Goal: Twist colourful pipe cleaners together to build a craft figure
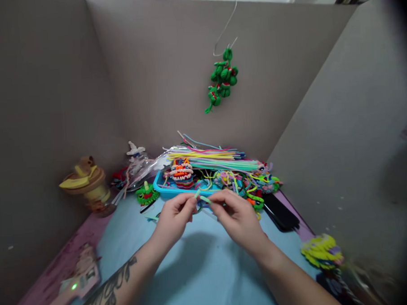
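Observation:
My left hand (pixel 175 215) and my right hand (pixel 236 216) meet over a light blue mat (pixel 202 269), fingers pinched together. Between them they hold a short pale green pipe cleaner (pixel 203 198), bent near its middle. Just beyond my fingers stands a blue tray (pixel 164 190) with coiled pipe-cleaner figures, one striped orange and white (pixel 182 172). A bundle of long coloured pipe cleaners (pixel 213 159) lies across the tray's far side.
Grey partition walls close in on three sides. A cluster of green pipe-cleaner figures (pixel 223 77) hangs from a wire on the back wall. A yellow-brown spool stand (pixel 86 184) sits at left, a black comb-like object (pixel 282 214) at right, a yellow craft piece (pixel 322 250) at the near right.

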Tool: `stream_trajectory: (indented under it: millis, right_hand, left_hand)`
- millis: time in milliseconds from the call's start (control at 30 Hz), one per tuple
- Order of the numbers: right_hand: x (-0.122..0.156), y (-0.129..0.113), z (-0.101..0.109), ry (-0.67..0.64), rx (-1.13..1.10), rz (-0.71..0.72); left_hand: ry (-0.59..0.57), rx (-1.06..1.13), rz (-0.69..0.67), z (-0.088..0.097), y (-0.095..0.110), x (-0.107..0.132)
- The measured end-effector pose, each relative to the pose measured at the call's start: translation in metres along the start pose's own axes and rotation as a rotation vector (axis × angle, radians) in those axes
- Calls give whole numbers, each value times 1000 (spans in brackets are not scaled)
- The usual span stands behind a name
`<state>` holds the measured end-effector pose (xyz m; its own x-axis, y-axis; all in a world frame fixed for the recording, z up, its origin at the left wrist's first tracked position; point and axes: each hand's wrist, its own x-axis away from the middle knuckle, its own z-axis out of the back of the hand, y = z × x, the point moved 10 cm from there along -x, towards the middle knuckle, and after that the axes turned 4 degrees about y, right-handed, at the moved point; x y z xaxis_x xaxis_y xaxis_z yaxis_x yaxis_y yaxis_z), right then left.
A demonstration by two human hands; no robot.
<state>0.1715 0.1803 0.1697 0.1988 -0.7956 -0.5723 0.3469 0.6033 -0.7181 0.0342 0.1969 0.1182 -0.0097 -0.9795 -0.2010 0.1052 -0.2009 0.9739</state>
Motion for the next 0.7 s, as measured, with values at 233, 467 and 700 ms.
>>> stream_trajectory:
  millis: [233,467,700]
  right_hand:
    - [1,-5,-2,-66,83,83]
    - [1,2,0,-44,91,23]
    - [3,19,-7,-77,-27,-122]
  left_hand:
    - [19,51,-34,-9,-1,5]
    - [56,45,-27,-10,-5,9]
    - [72,11,-57,-8,1,10]
